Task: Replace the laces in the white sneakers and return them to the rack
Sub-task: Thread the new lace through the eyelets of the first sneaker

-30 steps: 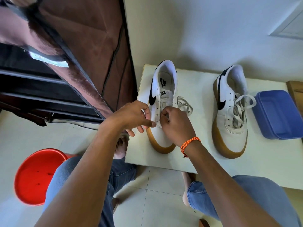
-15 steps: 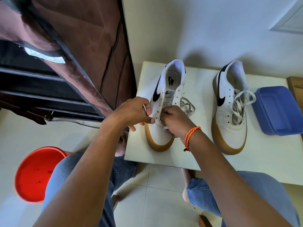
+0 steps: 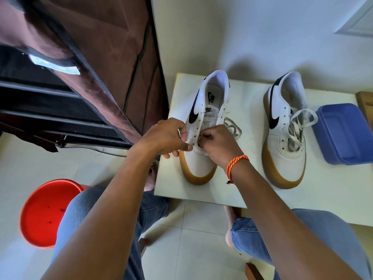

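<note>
Two white sneakers with black swooshes and gum soles stand on a low white table [image 3: 242, 190]. The left sneaker [image 3: 203, 164] has most eyelets bare; its white lace [image 3: 234, 127] trails off its right side. My left hand [image 3: 165, 138] pinches the sneaker's left eyelet flap near the toe end. My right hand [image 3: 218, 144], with an orange cord bracelet on the wrist, is curled over the lowest eyelets and pinches the lace there. The right sneaker [image 3: 286, 142] keeps a loose white lace threaded through it.
A blue plastic tub [image 3: 345, 134] sits at the table's right end. A shoe rack [image 3: 50, 102] with a brown fabric cover stands at left. A red stool [image 3: 46, 211] is on the tiled floor by my left knee. A white wall runs behind the table.
The view has shifted slightly. My hands stay on the left sneaker's lower eyelets; the right hand has curled tighter over the lace near the toe end.
</note>
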Motion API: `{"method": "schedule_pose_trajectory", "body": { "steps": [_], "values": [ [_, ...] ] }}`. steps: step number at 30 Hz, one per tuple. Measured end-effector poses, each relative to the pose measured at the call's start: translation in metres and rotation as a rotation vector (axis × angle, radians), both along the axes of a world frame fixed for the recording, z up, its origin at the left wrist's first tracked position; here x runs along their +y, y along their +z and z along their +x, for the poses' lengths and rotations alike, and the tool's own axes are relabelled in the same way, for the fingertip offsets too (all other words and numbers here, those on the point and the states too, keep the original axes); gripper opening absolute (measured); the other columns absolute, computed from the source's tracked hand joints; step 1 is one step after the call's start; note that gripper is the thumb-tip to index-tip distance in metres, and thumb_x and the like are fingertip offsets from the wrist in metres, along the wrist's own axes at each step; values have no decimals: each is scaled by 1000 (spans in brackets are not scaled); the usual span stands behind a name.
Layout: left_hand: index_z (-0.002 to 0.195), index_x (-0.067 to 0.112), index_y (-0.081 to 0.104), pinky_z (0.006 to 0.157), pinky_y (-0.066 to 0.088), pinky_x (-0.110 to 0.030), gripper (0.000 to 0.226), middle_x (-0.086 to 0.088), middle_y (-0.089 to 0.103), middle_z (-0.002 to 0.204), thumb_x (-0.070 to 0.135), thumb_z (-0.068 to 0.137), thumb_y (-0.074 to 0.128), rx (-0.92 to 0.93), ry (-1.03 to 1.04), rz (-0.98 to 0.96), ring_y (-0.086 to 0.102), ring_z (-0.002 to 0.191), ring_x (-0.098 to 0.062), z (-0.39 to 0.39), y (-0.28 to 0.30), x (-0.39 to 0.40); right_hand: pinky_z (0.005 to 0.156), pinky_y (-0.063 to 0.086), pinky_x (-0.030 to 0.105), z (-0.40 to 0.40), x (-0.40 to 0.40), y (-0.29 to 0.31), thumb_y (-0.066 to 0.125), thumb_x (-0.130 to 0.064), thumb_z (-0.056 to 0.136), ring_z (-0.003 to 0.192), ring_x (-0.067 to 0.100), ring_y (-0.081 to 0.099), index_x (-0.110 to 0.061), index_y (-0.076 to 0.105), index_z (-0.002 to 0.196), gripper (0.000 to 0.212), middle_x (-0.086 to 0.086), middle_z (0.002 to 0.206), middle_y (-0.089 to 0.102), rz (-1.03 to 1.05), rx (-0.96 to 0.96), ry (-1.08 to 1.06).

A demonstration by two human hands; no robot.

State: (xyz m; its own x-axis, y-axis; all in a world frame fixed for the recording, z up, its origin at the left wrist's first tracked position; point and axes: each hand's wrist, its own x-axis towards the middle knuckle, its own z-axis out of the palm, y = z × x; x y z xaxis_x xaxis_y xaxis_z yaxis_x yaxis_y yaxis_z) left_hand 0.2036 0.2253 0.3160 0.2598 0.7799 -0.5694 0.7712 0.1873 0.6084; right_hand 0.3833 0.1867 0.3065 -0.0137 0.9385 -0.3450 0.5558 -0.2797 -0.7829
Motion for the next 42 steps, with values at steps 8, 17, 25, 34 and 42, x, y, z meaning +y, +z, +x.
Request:
{"method": "schedule_pose_trajectory", "body": {
  "steps": [8, 17, 25, 34, 42],
  "values": [
    [89, 19, 65, 68, 67, -42, 33, 0, 76, 75, 36, 80, 92, 91, -66, 104, 77, 65, -8, 5, -1, -3, 58, 40, 23, 2, -1, 0, 66, -17, 95, 64, 22, 62, -14, 77, 70, 27, 3, 63, 68, 38, -114, 83],
    [83, 25, 66, 68, 67, -40, 31, 6, 75, 67, 40, 76, 93, 124, -57, 154, 74, 63, -6, 5, -1, -4, 58, 43, 27, 5, 5, 2, 63, -14, 97, 68, 29, 60, -5, 73, 70, 31, 10, 67, 67, -66, -51, 86],
    [81, 30, 66, 75, 61, -39, 36, 11, 72, 80, 51, 72, 94, 191, -75, 202, 70, 69, -8, 6, -3, -4, 68, 58, 34, -1, 0, -8, 65, -18, 95, 74, 29, 67, -9, 79, 84, 21, 9, 77, 73, 76, -232, 120],
    [78, 33, 67, 72, 51, -33, 35, 14, 70, 83, 53, 69, 93, 202, -73, 225, 68, 83, -10, 3, -3, -2, 49, 32, 23, 6, 3, 2, 58, -4, 93, 48, 16, 40, 9, 71, 78, 23, 13, 56, 49, -124, 23, 3],
    [80, 32, 65, 74, 46, -33, 32, 14, 70, 84, 52, 76, 89, 251, -87, 271, 67, 84, -9, 10, -2, -8, 61, 52, 32, 4, 0, -4, 63, -15, 94, 69, 25, 65, -12, 79, 77, 24, 6, 71, 71, 19, -188, 168]
  ]
}}
